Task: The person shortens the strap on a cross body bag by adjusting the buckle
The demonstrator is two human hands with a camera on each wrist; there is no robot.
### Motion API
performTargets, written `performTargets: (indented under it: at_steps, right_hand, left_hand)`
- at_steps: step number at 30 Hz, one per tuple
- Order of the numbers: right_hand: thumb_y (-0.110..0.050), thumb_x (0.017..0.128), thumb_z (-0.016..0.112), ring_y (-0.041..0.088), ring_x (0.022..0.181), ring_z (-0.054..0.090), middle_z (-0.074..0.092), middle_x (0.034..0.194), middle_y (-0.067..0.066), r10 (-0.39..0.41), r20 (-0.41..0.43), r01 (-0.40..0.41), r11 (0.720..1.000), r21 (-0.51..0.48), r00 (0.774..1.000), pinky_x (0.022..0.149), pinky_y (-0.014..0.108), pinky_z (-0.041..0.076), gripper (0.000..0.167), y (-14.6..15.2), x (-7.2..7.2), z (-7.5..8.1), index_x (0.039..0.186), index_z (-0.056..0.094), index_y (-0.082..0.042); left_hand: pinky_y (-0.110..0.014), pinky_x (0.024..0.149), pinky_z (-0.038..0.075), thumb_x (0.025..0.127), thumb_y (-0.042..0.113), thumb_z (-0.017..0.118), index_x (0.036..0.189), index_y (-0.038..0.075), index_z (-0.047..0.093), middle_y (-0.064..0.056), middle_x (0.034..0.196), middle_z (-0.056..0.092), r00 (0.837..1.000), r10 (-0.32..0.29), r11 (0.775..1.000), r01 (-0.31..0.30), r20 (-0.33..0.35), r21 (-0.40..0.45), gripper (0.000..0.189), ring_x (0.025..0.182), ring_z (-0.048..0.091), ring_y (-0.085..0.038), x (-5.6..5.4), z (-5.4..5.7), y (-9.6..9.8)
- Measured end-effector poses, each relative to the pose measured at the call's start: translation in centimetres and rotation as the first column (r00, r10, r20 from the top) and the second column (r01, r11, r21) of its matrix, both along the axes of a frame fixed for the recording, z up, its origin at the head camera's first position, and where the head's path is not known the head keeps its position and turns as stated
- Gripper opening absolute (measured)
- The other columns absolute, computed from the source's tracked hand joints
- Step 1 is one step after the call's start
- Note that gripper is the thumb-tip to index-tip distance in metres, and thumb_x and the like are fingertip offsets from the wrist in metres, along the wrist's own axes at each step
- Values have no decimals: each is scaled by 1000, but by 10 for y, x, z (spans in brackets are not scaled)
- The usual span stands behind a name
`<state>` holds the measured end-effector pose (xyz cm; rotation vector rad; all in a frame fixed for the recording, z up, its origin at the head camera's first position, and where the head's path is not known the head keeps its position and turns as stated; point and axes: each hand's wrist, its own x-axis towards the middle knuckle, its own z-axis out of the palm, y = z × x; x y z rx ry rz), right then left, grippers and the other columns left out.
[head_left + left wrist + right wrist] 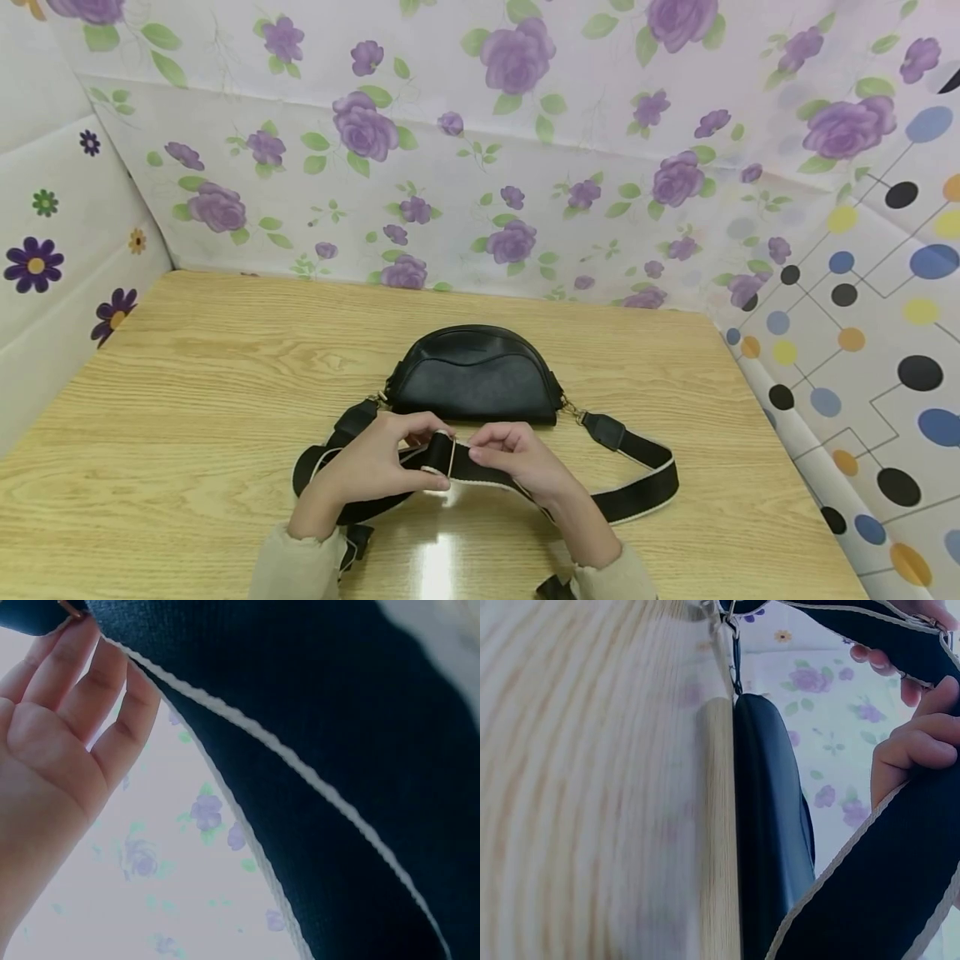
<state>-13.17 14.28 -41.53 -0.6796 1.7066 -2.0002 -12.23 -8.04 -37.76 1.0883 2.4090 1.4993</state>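
A black half-moon bag (472, 383) lies on the table, and its black strap with pale edging (637, 497) loops toward me. My left hand (372, 462) holds a folded part of the strap beside a thin metal slider (452, 458), thumb below and fingers above. To the right of the slider, my right hand (528, 467) pinches the strap between thumb and curled fingers. In the left wrist view the strap (337, 712) runs past the left hand (75, 727). The right wrist view shows the right hand (919, 742) gripping the strap (877, 877), with the bag (769, 817) behind.
Metal clips (573, 410) join the strap ends to the bag. The wooden table (225, 358) meets a flower-printed cloth (450, 208) at the back. A dotted cloth (892, 375) hangs at the right, and another flowered cloth (67, 208) at the left.
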Motion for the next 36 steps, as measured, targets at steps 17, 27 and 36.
performTargets:
  at_steps: [17,27,36]
  right_hand:
    - [-3,86,57,8,76,59,65,82,-2,-13,8,13,1000,18,1000,68,21,46,6,-4,1,4,90,62,-4]
    - [1,86,55,9,74,60,65,80,-1,-43,25,43,999,7,999,66,21,47,25,-10,4,7,92,50,25]
    - [1,86,54,8,73,60,65,79,-2,-57,38,56,998,25,998,66,21,47,28,-12,5,8,93,47,27]
  left_hand:
    - [-31,72,46,70,22,77,101,16,60,11,84,59,1000,-21,1000,21,23,2,36,75,56,-7,0,-2,3]
    - [-30,68,47,68,25,78,98,17,60,11,79,58,999,-15,1000,15,28,11,35,71,56,-7,0,-2,6]
    - [-30,69,47,70,24,78,95,18,61,10,80,59,999,-24,1000,23,33,14,31,72,56,-9,-1,-3,5]
